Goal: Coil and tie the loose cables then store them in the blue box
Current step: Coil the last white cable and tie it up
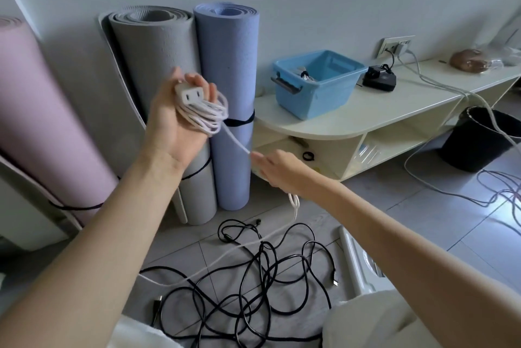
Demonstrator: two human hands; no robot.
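My left hand point(172, 119) is raised palm up and holds a white cable coil point(207, 113) with its white plug block point(188, 93) on top. A white strand runs from the coil down to my right hand point(277, 168), which grips the white cable; the rest trails to the floor. A tangle of black cables point(253, 277) lies on the tiled floor below. The blue box point(313, 85) stands on a low cream shelf unit point(366, 116) at the right, with a tied cable bundle point(306, 76) inside.
Rolled mats in pink point(42, 111), grey point(158, 71) and blue point(228, 65) lean on the wall at left. A black charger point(379, 78), wall socket point(396, 46) and grey wires sit at the right; a black bin point(479, 139) stands on the floor.
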